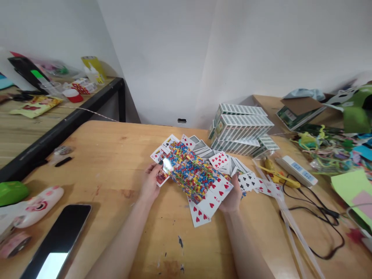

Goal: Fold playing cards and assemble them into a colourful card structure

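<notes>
A flat sheet with a dense red, blue and yellow pattern [193, 172] is held up between my two hands, with playing cards along both of its ends. My left hand [151, 179] is closed at the left end, by a king card and a glossy bright spot. At the right end my right hand [232, 195] grips the edge near a three of hearts [213, 201]. Below the sheet shows another hearts card [198, 214]. Behind it lie loose playing cards, some face up, such as a hearts card [219, 160] and a clubs card [248, 180].
Striped boxes [244, 126] are stacked at the back. To the right are a yellow glue gun [279, 176], black cables and a white power strip [299, 170]. A phone [59, 240] lies at the front left. Colourful scraps [319, 149] pile up at far right.
</notes>
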Demonstrator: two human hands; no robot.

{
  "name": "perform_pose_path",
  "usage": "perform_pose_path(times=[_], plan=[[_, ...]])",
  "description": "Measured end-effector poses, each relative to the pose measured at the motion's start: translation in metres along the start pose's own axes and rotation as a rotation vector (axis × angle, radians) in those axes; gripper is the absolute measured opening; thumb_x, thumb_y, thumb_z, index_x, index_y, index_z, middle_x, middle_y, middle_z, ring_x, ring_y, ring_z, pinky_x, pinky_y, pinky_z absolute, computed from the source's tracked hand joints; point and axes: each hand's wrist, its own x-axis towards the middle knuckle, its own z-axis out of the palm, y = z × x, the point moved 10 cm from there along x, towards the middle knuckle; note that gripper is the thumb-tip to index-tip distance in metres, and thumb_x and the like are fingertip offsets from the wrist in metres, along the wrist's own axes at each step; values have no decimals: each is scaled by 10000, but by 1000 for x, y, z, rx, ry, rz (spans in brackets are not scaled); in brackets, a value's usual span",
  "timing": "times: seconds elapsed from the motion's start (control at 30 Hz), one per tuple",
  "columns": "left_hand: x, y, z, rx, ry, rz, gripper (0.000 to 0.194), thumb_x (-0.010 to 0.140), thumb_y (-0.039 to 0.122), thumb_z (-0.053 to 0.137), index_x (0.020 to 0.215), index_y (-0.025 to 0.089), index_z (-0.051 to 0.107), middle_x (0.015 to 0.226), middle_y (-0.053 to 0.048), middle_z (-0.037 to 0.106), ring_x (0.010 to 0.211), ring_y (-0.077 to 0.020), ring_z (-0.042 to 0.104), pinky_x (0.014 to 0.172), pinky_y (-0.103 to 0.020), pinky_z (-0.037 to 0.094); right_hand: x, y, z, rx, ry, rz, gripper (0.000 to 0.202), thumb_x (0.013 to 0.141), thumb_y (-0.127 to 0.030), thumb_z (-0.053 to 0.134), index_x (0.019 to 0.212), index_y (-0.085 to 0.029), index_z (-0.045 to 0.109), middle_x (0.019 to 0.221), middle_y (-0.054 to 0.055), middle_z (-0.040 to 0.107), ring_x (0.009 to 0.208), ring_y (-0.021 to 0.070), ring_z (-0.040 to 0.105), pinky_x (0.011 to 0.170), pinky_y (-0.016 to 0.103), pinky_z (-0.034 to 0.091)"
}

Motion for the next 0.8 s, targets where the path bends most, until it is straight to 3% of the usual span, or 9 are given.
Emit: perform_pose_path(times=[0.07,0.17,0.23,0.37,0.47,0.57,0.67,0.8], plan=[[-2,0,-2,-6,32,29,203,519,180,683,658,164,536,599,51,637,517,-99,587,541,-214,449,0,-4,0,11,3,-47,701,695,-728,213,1067,-252,567,1040,67,632,1018,297,536,853,475,367],[-4,-3,-3,-40,43,44,213,528,184,685,663,168,522,622,62,641,536,-86,591,558,-202,446,-2,0,-4,64,28,-47,498,699,-584,445,1035,-243,584,992,72,653,992,309,555,834,488,386],[-5,-4,0,-51,8,45,227,530,183,693,678,168,521,643,57,647,556,-86,598,572,-203,450,-3,11,-9,97,64,-3,393,644,-415,596,996,-239,597,917,62,678,919,316,593,796,482,422],[-3,3,5,30,-93,28,230,543,191,702,717,167,553,666,38,661,568,-102,612,580,-215,463,-2,24,-18,100,139,50,450,558,-223,702,993,-225,585,851,45,694,767,301,641,709,465,480],[1,2,2,122,-183,-125,283,535,147,701,801,149,603,744,-18,688,607,-143,636,596,-240,489,0,21,-19,81,162,24,481,550,-196,721,1007,-219,574,864,46,695,740,285,647,683,444,498],[7,4,-12,182,-163,-214,256,540,132,686,787,121,622,672,-49,687,532,-169,630,534,-261,499,3,21,-14,47,115,46,418,549,-203,726,947,-185,601,841,65,697,716,286,648,654,431,506],[9,5,-16,185,-141,-194,264,539,133,686,795,119,620,658,-53,686,522,-189,632,507,-284,506,3,25,-17,37,125,87,313,548,-190,723,844,-161,628,765,59,700,635,266,648,618,408,510],[3,-3,-5,164,-124,-147,298,513,133,699,798,112,614,651,-40,683,499,-173,622,494,-270,500,1,16,-29,143,238,67,255,585,-210,682,835,-186,636,769,38,699,687,256,648,656,402,511]])
